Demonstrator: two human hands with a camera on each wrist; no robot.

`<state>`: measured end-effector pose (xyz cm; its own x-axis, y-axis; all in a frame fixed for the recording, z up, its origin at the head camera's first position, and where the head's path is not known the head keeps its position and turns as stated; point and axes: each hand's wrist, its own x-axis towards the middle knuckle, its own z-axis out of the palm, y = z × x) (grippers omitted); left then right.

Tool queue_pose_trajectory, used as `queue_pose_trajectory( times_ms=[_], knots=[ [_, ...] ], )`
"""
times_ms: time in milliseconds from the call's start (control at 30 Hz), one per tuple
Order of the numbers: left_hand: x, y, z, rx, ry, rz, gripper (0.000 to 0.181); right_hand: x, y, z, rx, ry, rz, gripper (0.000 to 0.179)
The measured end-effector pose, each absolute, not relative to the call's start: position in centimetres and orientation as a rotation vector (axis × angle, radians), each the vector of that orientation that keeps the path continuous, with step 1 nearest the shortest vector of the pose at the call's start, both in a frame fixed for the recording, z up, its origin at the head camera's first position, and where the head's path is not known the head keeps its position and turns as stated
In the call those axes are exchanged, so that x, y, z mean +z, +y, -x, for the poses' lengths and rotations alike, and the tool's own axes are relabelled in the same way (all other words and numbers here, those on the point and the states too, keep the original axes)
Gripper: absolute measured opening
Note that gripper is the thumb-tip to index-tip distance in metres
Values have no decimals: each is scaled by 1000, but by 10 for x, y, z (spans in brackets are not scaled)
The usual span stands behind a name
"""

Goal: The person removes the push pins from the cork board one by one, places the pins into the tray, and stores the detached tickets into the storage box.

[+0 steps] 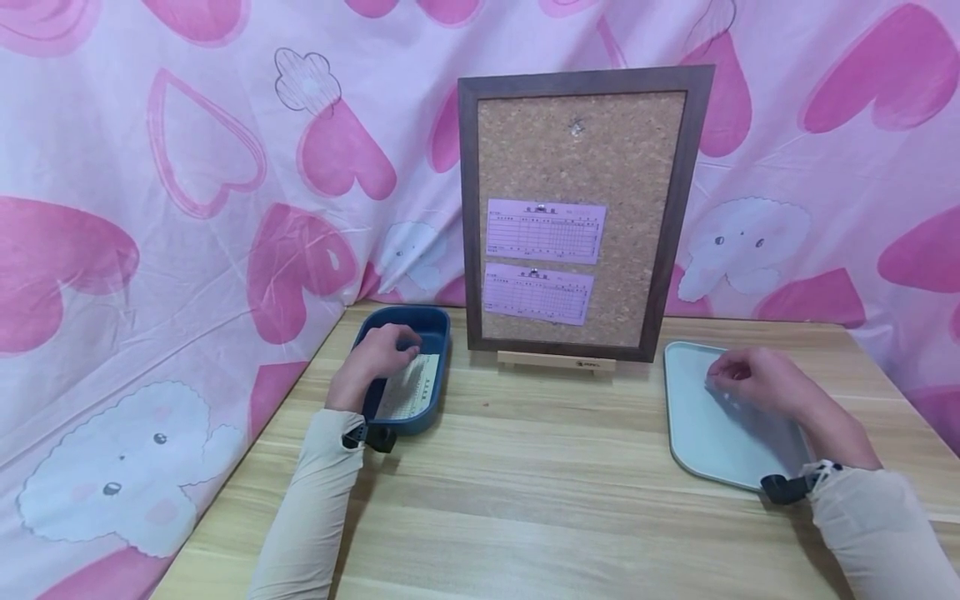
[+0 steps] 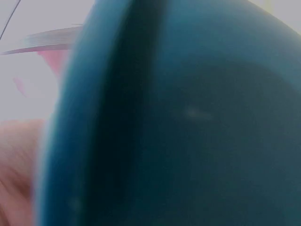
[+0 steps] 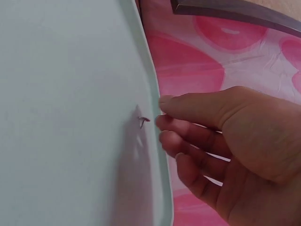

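Pale green, the tray (image 1: 693,417) holds a pin (image 3: 144,121) near the right hand (image 1: 765,379), its bent fingers slightly parted, so picking up seems the step, calling for a fine pinch; I cannot tell whether the left hand's (image 1: 381,354) fingers pinch the paper slip (image 1: 415,387) in the blue bin (image 1: 430,333).

Bin (image 1: 414,426) left, tray (image 1: 701,433) right (board (image 1: 637,225) between)

Right hand (image 1: 763,380) loosely curled; left hand (image 1: 381,352) palm-down, perhaps curled too.
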<state>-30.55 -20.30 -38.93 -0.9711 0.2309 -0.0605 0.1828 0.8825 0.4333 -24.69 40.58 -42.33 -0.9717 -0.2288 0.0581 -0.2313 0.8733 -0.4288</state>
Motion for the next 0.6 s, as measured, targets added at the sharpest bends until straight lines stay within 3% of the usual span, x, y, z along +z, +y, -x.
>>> queue_pose_trajectory(
  times_ms=[233,600],
  knots=[
    [-381,-199,303,799,3002,-345,31,-416,398,246,673,-2872,-405,15],
    [-360,-183,294,1184,3053,-487,46,-396,377,239,677,-2680,-331,15]
  ],
)
